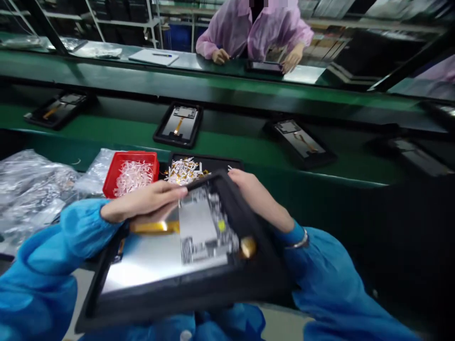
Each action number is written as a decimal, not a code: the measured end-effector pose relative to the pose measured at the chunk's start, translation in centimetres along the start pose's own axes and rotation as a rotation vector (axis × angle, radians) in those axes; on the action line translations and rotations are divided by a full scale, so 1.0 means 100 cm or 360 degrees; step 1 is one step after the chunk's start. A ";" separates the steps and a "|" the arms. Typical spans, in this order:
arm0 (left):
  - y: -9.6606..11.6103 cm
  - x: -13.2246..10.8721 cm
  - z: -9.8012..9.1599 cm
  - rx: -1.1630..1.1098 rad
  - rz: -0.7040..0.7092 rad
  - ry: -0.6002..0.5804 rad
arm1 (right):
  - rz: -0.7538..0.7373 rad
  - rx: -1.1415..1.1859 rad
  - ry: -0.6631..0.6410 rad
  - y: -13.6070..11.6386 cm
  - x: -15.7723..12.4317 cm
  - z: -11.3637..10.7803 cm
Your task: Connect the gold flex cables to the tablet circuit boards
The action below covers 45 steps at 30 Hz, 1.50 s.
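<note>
The right hand [253,195] grips the black tray [199,290] by its far rim; the left hand [145,200] lies over it, pinch unclear. Inside, the opened tablet [149,267] tilts near the body, probably exposing its circuit board [199,222].

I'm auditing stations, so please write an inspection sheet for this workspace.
Surface: green conveyor belt carrying opened tablets.
Job's things: held tablet, tilted in its black frame, circuit board exposed.
Clutter: red bin of white strips; white-gold strips on black tray; plastic bags at left.
Hands: left hand across the tablet's far edge; right hand beside the frame's far corner.
Cables: gold ribbon cable in held tablet.
Surroundings: pink-sleeved co-worker opposite; shelving behind.
</note>
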State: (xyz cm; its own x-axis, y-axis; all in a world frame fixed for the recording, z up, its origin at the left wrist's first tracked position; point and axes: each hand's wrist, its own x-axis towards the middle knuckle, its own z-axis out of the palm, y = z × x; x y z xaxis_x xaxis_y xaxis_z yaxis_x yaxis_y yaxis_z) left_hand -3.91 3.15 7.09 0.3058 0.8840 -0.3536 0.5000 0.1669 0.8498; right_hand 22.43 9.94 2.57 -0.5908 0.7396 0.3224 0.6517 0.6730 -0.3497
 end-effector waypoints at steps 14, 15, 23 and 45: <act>-0.030 0.010 0.033 0.0975 0.0956 -0.0099 | 0.0247 0.0215 -0.0461 0.034 0.038 0.012; -0.031 0.013 0.031 0.0976 0.0979 -0.0069 | 0.0239 0.0226 -0.0450 0.034 0.038 0.012; -0.025 0.042 0.026 0.0945 0.0977 0.0345 | -0.0014 0.0420 -0.0247 -0.003 0.020 -0.007; -0.006 0.007 0.046 0.0198 0.0931 -0.0060 | 0.0771 0.1744 -0.0052 -0.067 -0.045 0.006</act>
State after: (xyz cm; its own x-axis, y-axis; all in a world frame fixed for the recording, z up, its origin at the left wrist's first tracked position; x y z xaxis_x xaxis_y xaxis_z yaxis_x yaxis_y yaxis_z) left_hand -0.28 1.67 4.52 0.5863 0.7972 0.1440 0.3303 -0.3976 0.8561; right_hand 20.44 2.08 2.97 -0.4176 0.9062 -0.0666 0.0675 -0.0422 -0.9968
